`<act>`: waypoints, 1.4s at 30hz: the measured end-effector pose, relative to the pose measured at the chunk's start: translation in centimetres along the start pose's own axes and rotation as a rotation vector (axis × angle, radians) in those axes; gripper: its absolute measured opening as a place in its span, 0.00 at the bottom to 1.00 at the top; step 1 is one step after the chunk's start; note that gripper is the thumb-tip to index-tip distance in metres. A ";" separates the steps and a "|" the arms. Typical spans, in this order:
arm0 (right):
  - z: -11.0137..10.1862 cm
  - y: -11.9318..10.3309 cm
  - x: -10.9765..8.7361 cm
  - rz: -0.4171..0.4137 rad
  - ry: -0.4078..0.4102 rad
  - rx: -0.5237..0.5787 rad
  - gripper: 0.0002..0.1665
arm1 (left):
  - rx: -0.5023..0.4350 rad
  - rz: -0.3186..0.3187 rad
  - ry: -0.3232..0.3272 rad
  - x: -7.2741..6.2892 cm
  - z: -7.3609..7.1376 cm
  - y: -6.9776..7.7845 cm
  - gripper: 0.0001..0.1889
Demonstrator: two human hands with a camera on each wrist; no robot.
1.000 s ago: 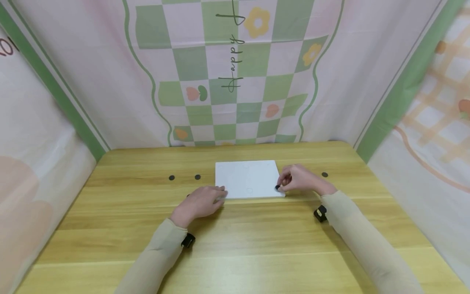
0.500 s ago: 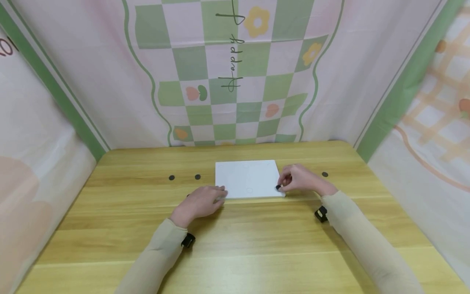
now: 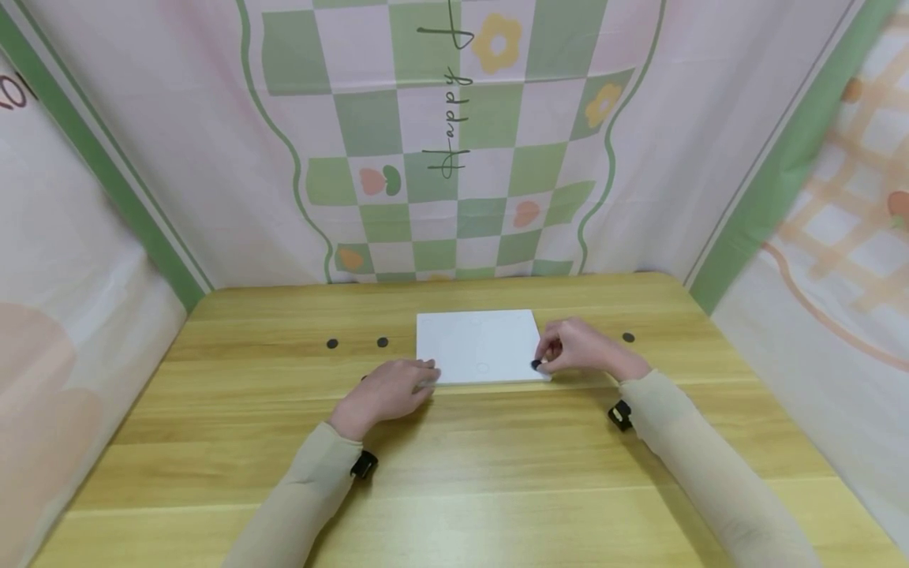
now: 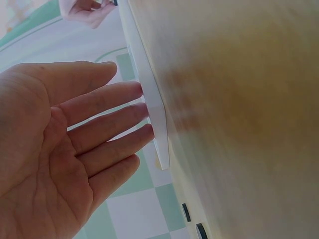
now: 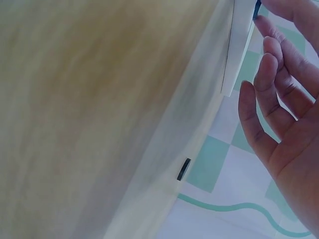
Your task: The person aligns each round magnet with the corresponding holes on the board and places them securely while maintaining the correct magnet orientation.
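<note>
A white rectangular board [image 3: 476, 343] lies flat on the wooden table, with faint round outlines on its top. At its near left corner, the left hand [image 3: 390, 388] rests its fingertips; the left wrist view has these fingers nearly straight against the board's edge [image 4: 152, 82]. Over the near right corner, the right hand [image 3: 578, 345] pinches a small black disc [image 3: 536, 365] between thumb and index finger, at the board's surface. In the right wrist view that disc [image 5: 257, 10] is partly cut off by the frame, and the other fingers curl loosely.
Two black discs lie left of the board, an outer disc [image 3: 332, 343] and an inner disc [image 3: 383, 341]. A partly hidden dark piece [image 3: 364, 377] shows behind the left hand. Another disc [image 3: 628, 337] lies beyond the right hand. A patterned curtain [image 3: 454, 205] stands behind the table.
The right hand and its black disc have shifted very slightly toward the board's near edge. The left hand and the board keep their places.
</note>
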State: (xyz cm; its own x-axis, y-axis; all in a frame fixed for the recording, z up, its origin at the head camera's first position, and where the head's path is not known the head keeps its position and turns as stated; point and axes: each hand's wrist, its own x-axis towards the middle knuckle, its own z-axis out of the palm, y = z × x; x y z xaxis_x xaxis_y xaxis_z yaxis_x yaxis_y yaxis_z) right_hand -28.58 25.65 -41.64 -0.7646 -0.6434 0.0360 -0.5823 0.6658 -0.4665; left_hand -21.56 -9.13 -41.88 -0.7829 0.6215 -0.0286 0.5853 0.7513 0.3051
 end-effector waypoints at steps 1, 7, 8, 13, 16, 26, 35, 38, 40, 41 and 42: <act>0.0 0.0 0.0 -0.001 0.000 -0.002 0.06 | 0.000 -0.001 -0.002 0.0 0.0 0.0 0.19; -0.1 -0.1 0.0 -0.004 -0.001 -0.011 0.06 | 0.004 -0.002 -0.003 0.0 0.0 0.0 0.19; -0.1 -0.1 0.0 -0.006 -0.001 -0.012 0.06 | 0.005 -0.003 -0.002 0.0 0.0 0.0 0.19; -0.1 -0.1 0.0 -0.015 -0.001 -0.022 0.06 | 0.007 0.000 0.001 0.0 -0.1 0.1 0.19; -0.1 0.0 0.0 -0.015 -0.004 -0.024 0.06 | 0.004 0.003 0.000 0.0 -0.1 0.1 0.19; -0.1 0.0 -0.1 -0.007 -0.013 -0.017 0.07 | 0.003 0.004 0.000 0.0 -0.1 0.2 0.19; 0.0 0.1 -0.2 -0.004 -0.012 -0.009 0.07 | 0.010 0.003 -0.003 0.0 -0.1 0.1 0.19; 0.0 0.1 -0.2 -0.005 -0.011 -0.003 0.07 | 0.008 0.004 -0.002 0.0 -0.1 0.1 0.19; 0.0 0.1 -0.2 -0.004 -0.012 0.006 0.07 | 0.008 0.003 -0.004 0.0 -0.1 0.1 0.19; 0.0 0.1 -0.2 -0.004 -0.013 0.011 0.07 | 0.008 0.003 -0.004 0.0 -0.1 0.1 0.19; 0.0 0.2 -0.2 -0.004 -0.014 0.014 0.07 | 0.009 0.004 -0.003 0.0 -0.1 0.1 0.19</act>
State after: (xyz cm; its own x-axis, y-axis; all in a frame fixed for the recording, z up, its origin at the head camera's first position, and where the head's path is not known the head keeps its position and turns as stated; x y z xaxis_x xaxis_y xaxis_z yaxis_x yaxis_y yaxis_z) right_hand -28.55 25.87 -41.71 -0.7584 -0.6512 0.0258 -0.5813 0.6581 -0.4785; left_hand -21.49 -9.07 -41.80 -0.7797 0.6254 -0.0303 0.5906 0.7506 0.2964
